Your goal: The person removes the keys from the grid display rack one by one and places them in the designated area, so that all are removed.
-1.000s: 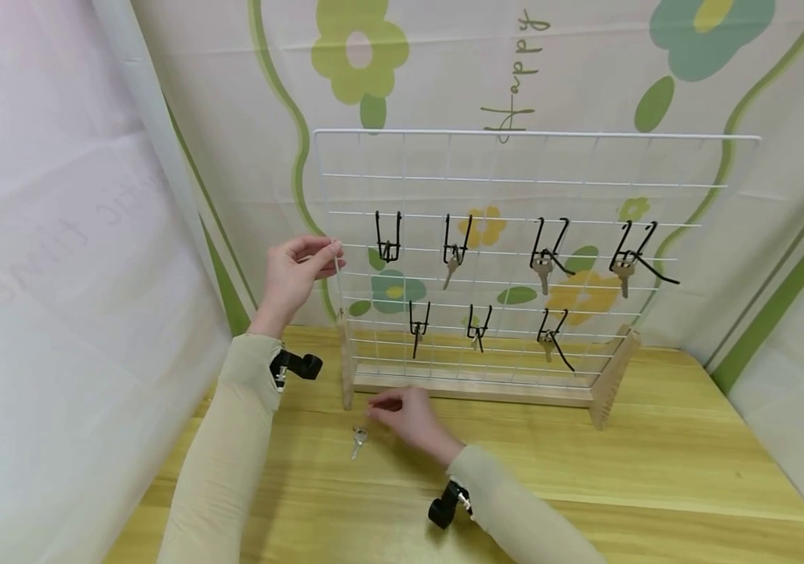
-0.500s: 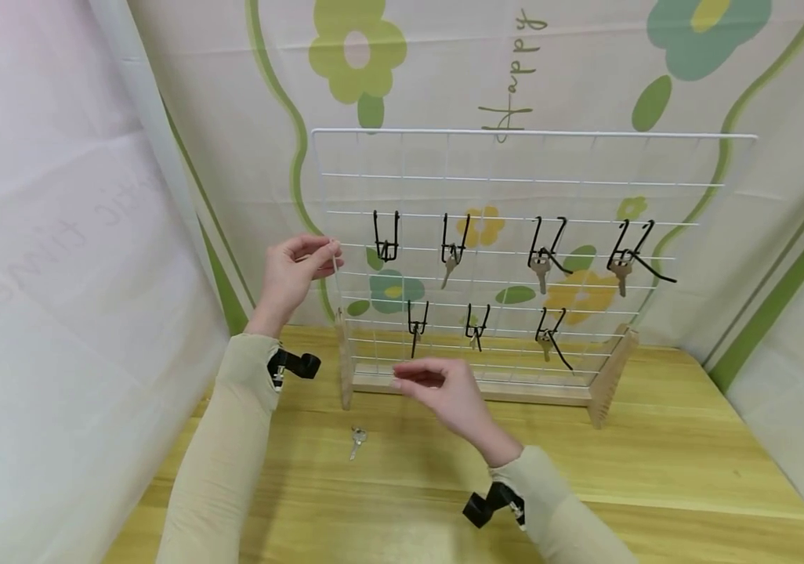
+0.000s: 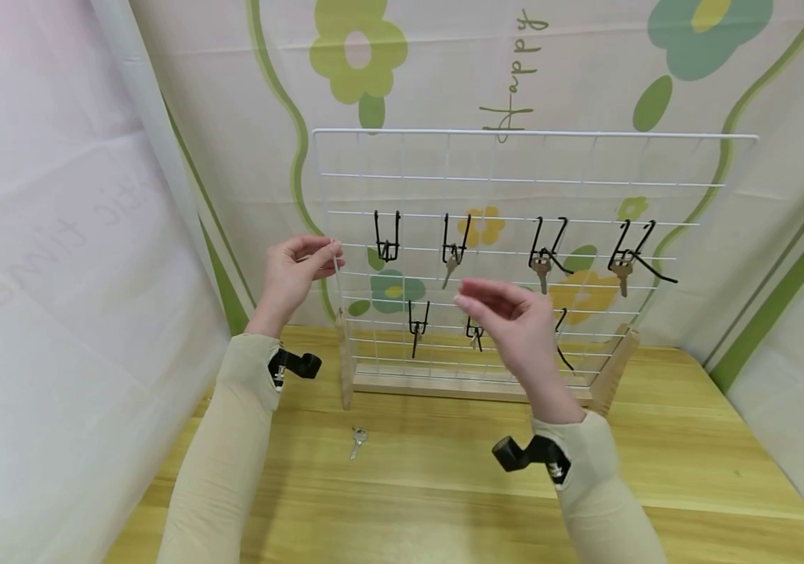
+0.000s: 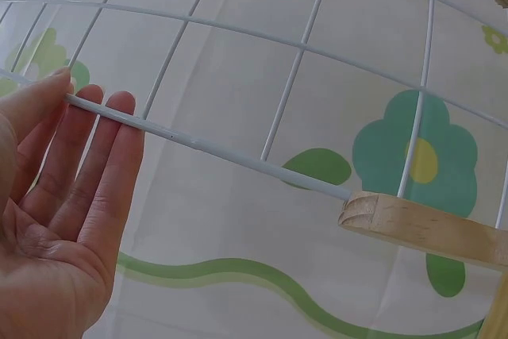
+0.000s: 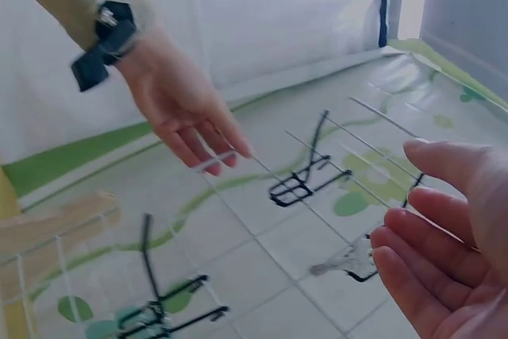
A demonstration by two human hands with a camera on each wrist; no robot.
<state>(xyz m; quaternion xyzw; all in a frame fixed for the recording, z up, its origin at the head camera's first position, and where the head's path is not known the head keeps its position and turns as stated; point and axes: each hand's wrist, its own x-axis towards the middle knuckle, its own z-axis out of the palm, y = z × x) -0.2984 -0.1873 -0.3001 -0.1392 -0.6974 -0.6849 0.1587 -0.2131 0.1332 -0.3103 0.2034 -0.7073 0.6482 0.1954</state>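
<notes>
A white wire grid rack [image 3: 402,178] with a wooden base stands on the table. Its left edge wire is pinched by my left hand [image 3: 292,278], thumb on one side and fingers on the other in the left wrist view. My right hand [image 3: 525,325] is raised before the rack's middle, fingers loosely bent and nothing between them. Near its fingertips in the head view hangs a key [image 3: 450,269] on a black hook [image 3: 455,252]. More keys [image 3: 541,270] hang from other hooks. On the upper left hook [image 3: 387,249] I see no key. A loose key [image 3: 358,443] lies on the table.
The wooden table [image 3: 402,501] runs in front of the rack. Wooden feet [image 3: 344,360] support the rack at both ends. Behind it hangs a flower-printed cloth [image 3: 226,70], with white cloth walls at the left and right.
My right hand has risen from beside the loose key up and to the right, and now covers part of the lower hooks. My left hand stays on the rack's edge.
</notes>
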